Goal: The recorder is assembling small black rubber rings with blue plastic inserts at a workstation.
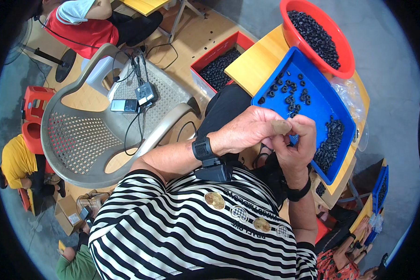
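My left hand (253,128) and my right hand (297,143) meet fingertip to fingertip above the near edge of a blue tray (319,98). Both are closed in a pinch, and whatever lies between the fingers is hidden. A tan cover wraps one digit of the left hand. Inside the tray, black ring-shaped parts (291,99) are scattered beyond my fingers. A denser heap of small black pieces (330,142) fills the tray's right side. Dark straps circle both wrists, the left one carrying a small black device (213,170).
A red basin (350,56) of black rings overlaps the tray's far side on a yellow tabletop (252,65). Left of it stands a red box (196,70) of black parts. A grey chair (74,140) with cables and devices is at left. Other people work around.
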